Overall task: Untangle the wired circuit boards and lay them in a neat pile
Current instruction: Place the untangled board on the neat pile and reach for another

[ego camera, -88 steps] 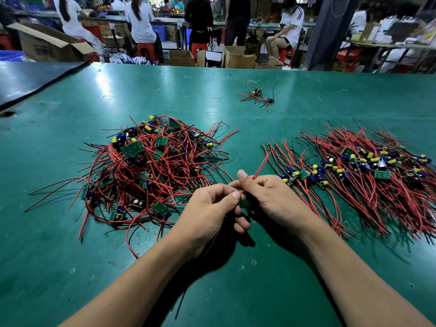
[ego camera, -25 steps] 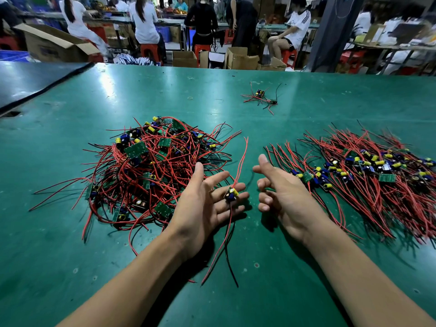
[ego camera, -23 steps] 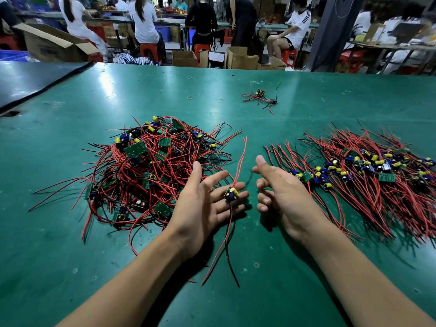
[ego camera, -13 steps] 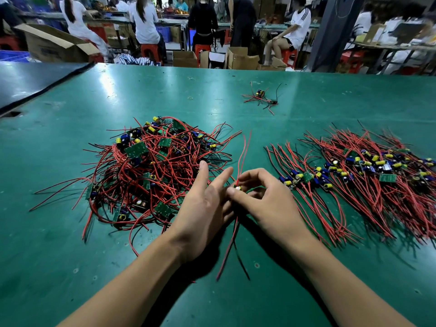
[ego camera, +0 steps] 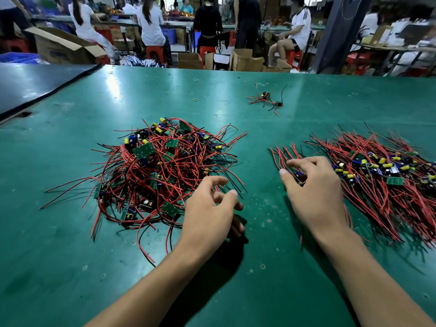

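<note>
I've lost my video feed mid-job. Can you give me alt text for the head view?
The right hand curls round a wired board at the left edge of the neat pile on the green table. The left hand, loosely curled and empty, is beside the tangled pile. A few stray boards lie further back.

Tangled heap [ego camera: 162, 175] of small green wired circuit boards is sitting at left-centre, red and black leads sticking out every way, yellow and blue parts showing. Neat pile [ego camera: 387, 175] is lying to its right, leads running roughly parallel. 1 board [ego camera: 300, 178] is lying at that pile's left edge, under the right hand [ego camera: 313, 192]. Small stray cluster [ego camera: 266, 100] is lying far back, well apart.
</note>
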`<action>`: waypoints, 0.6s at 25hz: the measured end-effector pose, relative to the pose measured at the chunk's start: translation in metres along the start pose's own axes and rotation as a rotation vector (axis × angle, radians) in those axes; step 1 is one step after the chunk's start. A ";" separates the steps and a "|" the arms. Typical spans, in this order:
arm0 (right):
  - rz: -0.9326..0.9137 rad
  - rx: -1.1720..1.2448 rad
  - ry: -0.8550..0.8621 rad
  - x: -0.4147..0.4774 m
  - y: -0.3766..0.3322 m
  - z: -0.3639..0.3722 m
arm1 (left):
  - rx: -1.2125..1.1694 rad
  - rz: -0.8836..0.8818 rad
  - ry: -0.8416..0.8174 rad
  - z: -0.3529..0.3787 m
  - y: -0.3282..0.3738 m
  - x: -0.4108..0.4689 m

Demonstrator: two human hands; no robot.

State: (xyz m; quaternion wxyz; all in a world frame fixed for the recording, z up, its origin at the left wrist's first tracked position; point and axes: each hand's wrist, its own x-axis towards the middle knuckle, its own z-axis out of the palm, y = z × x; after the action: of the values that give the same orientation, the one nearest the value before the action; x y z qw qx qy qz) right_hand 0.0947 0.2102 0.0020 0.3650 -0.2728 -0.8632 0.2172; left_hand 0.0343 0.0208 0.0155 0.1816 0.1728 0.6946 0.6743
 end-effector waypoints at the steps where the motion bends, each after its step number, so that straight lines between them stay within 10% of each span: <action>1: -0.065 0.025 -0.027 -0.002 -0.003 0.002 | -0.019 -0.035 0.013 0.000 -0.001 0.002; 15: -0.034 -0.191 -0.273 -0.005 -0.003 0.007 | -0.228 -0.286 -0.085 -0.012 0.001 0.019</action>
State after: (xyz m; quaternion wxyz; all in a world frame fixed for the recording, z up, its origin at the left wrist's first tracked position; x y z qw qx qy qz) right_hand 0.0916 0.2034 -0.0027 0.2203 -0.2595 -0.9260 0.1632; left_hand 0.0117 0.0199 0.0160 0.3233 0.0788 0.6230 0.7079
